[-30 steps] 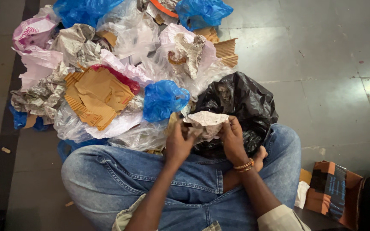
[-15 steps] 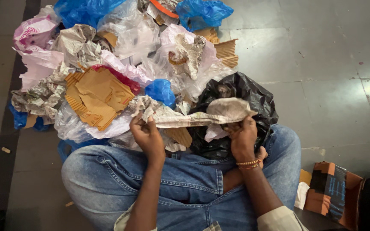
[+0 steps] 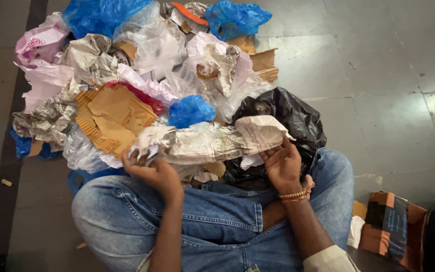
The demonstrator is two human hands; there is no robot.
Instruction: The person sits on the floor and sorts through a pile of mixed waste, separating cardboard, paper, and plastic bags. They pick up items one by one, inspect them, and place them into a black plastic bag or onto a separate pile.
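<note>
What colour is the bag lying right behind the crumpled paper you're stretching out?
Black, glossy plastic bag, clearest in the head view, behind the crumpled paper.

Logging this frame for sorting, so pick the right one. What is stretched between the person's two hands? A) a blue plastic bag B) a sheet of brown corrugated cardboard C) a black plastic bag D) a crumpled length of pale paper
D: the left hand and the right hand each grip one end of the crumpled pale paper, which spans the lap in front of the black plastic bag.
</note>
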